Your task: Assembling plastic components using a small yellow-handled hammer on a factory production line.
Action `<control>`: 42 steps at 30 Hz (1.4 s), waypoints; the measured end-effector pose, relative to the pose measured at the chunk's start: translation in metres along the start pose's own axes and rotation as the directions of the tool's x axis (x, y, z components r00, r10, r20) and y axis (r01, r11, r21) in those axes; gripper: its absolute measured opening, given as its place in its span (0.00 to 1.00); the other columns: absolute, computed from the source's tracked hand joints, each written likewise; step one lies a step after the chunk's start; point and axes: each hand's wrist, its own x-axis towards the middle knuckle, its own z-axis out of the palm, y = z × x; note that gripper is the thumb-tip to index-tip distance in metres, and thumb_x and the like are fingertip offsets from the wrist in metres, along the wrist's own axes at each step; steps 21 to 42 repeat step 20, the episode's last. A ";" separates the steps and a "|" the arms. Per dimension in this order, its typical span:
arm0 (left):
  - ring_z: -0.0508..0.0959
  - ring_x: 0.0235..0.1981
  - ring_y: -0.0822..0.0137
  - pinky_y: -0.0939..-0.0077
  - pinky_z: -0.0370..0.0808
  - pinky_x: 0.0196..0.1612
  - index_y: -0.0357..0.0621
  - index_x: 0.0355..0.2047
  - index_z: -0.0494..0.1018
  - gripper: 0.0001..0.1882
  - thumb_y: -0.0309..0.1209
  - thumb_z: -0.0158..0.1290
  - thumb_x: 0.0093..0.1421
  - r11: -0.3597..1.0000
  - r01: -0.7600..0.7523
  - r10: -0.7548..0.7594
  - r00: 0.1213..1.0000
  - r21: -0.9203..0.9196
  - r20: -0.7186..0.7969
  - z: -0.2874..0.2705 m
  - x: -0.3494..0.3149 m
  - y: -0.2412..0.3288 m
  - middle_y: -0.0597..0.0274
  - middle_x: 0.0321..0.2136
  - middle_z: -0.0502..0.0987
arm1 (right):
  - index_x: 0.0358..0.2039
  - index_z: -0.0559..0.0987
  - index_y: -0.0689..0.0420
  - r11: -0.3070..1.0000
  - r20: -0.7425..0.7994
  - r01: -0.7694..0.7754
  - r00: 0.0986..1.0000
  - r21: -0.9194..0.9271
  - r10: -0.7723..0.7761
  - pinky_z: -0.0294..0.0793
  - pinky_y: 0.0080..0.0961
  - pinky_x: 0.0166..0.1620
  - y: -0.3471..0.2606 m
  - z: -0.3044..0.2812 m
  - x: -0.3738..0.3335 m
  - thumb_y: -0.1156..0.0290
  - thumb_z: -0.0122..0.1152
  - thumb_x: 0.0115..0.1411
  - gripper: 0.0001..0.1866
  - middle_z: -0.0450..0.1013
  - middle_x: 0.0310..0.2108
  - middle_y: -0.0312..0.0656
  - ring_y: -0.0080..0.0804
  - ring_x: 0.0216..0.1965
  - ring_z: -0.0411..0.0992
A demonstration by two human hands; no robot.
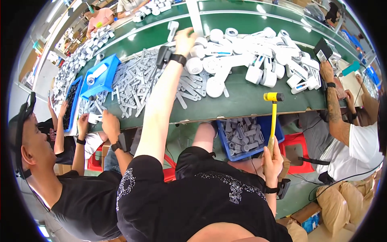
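My right hand is closed round the handle of a mallet, held upright off the bench's near edge. Its shaft is yellow and its head is yellow and black. My left arm stretches across the bench, and my left hand is at the far side with its fingers apart, apparently with nothing in them. Just left of it stands a white round-headed part with a handle. To its right spreads a large pile of similar white parts, some with blue strips on their handles. Below lie many flat grey handle pieces.
At left, a co-worker's hands hold a white part beside a blue tray. Another person's hand touches a black box at right. A blue crate of grey parts and a red stool stand below the bench.
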 end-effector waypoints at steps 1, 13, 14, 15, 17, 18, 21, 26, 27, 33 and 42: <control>0.80 0.39 0.56 0.65 0.75 0.45 0.41 0.40 0.80 0.17 0.38 0.57 0.55 0.960 0.067 -0.010 0.979 -0.273 0.205 0.006 -0.012 0.064 0.48 0.37 0.80 | 0.63 0.64 0.56 1.000 -0.040 -0.016 0.999 0.015 0.017 0.57 0.12 0.18 0.003 -0.002 -0.001 0.78 0.54 0.63 0.28 0.64 0.19 0.28 0.11 0.15 0.58; 0.73 0.43 0.53 0.56 0.73 0.35 0.43 0.38 0.74 0.21 0.44 0.61 0.49 0.872 -0.287 0.176 0.940 0.396 0.293 -0.026 -0.169 0.173 0.52 0.33 0.77 | 0.62 0.65 0.60 0.999 0.035 -0.005 0.999 -0.040 0.006 0.57 0.11 0.19 0.003 -0.008 -0.025 0.80 0.55 0.62 0.27 0.65 0.24 0.27 0.10 0.17 0.58; 0.71 0.44 0.52 0.54 0.73 0.35 0.44 0.40 0.72 0.23 0.44 0.62 0.49 0.889 -0.290 0.216 0.948 0.354 0.233 -0.022 -0.170 0.162 0.54 0.33 0.76 | 0.62 0.65 0.60 0.999 0.043 -0.005 0.999 -0.054 0.008 0.57 0.11 0.19 0.003 -0.008 -0.028 0.79 0.56 0.62 0.27 0.66 0.24 0.27 0.10 0.17 0.58; 0.74 0.41 0.55 0.59 0.73 0.37 0.40 0.40 0.74 0.23 0.43 0.62 0.49 0.907 -0.292 0.239 0.950 0.304 0.199 -0.023 -0.165 0.157 0.51 0.32 0.77 | 0.62 0.65 0.60 0.999 0.040 -0.002 0.999 -0.053 0.004 0.57 0.11 0.19 0.002 -0.007 -0.030 0.79 0.56 0.62 0.27 0.66 0.24 0.27 0.10 0.17 0.58; 0.76 0.38 0.57 0.62 0.74 0.37 0.39 0.41 0.75 0.22 0.42 0.61 0.51 0.994 -0.095 0.073 0.954 0.060 0.290 -0.034 -0.151 0.151 0.51 0.31 0.78 | 0.62 0.65 0.60 0.997 0.040 0.000 0.999 -0.075 0.003 0.58 0.11 0.19 0.000 -0.007 -0.034 0.79 0.56 0.62 0.27 0.66 0.24 0.27 0.10 0.17 0.58; 0.78 0.36 0.58 0.65 0.74 0.38 0.38 0.42 0.76 0.22 0.40 0.60 0.52 0.977 0.146 -0.070 0.910 -0.158 0.408 -0.043 -0.141 0.147 0.51 0.31 0.79 | 0.62 0.65 0.60 0.997 0.045 0.010 0.999 -0.076 -0.006 0.58 0.11 0.19 -0.001 -0.006 -0.035 0.79 0.56 0.62 0.27 0.66 0.24 0.27 0.10 0.17 0.58; 0.79 0.35 0.59 0.68 0.74 0.42 0.40 0.44 0.77 0.23 0.42 0.61 0.52 0.843 0.379 -0.167 0.859 -0.382 0.483 -0.038 -0.139 0.113 0.54 0.33 0.80 | 0.63 0.64 0.59 0.999 0.054 0.025 0.998 -0.040 -0.023 0.58 0.11 0.18 0.005 -0.006 -0.037 0.79 0.56 0.62 0.28 0.66 0.24 0.27 0.10 0.17 0.58; 0.79 0.35 0.59 0.68 0.74 0.42 0.40 0.44 0.77 0.23 0.42 0.61 0.52 0.843 0.379 -0.167 0.859 -0.382 0.483 -0.038 -0.139 0.113 0.54 0.33 0.80 | 0.63 0.64 0.59 0.999 0.054 0.025 0.998 -0.040 -0.023 0.58 0.11 0.18 0.005 -0.006 -0.037 0.79 0.56 0.62 0.28 0.66 0.24 0.27 0.10 0.17 0.58; 0.79 0.35 0.59 0.68 0.74 0.42 0.40 0.44 0.77 0.23 0.42 0.61 0.52 0.843 0.379 -0.167 0.859 -0.382 0.483 -0.038 -0.139 0.113 0.54 0.33 0.80 | 0.63 0.64 0.59 0.999 0.054 0.025 0.998 -0.040 -0.023 0.58 0.11 0.18 0.005 -0.006 -0.037 0.79 0.56 0.62 0.28 0.66 0.24 0.27 0.10 0.17 0.58; 0.79 0.35 0.59 0.68 0.74 0.42 0.40 0.44 0.77 0.23 0.42 0.61 0.52 0.843 0.379 -0.167 0.859 -0.382 0.483 -0.038 -0.139 0.113 0.54 0.33 0.80 | 0.63 0.64 0.59 0.999 0.054 0.025 0.998 -0.040 -0.023 0.58 0.11 0.18 0.005 -0.006 -0.037 0.79 0.56 0.62 0.28 0.66 0.24 0.27 0.10 0.17 0.58; 0.79 0.35 0.59 0.68 0.74 0.42 0.40 0.44 0.77 0.23 0.42 0.61 0.52 0.843 0.379 -0.167 0.859 -0.382 0.483 -0.038 -0.139 0.113 0.54 0.33 0.80 | 0.63 0.64 0.59 0.999 0.054 0.025 0.998 -0.040 -0.023 0.58 0.11 0.18 0.005 -0.006 -0.037 0.79 0.56 0.62 0.28 0.66 0.24 0.27 0.10 0.17 0.58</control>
